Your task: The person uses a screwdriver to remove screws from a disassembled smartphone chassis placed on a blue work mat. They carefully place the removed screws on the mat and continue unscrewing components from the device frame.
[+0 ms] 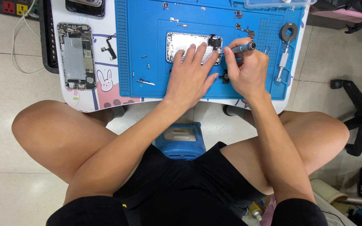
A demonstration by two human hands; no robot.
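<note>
Working on phone shell (185, 42) mid-mat (147, 25).
Left hand (191, 75) pressing flat, unclenched; right hand (246, 69) gripping screwdriver (241, 48) at shell's right edge.

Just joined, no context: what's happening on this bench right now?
A seated person is working on an opened phone housing that lies on a blue repair mat. The left hand presses flat on the housing. The right hand holds a precision screwdriver with its tip at the housing's right end. Small loose parts lie scattered on the mat. A second opened phone lies off the mat on the left, and another screwdriver on the right.
</note>
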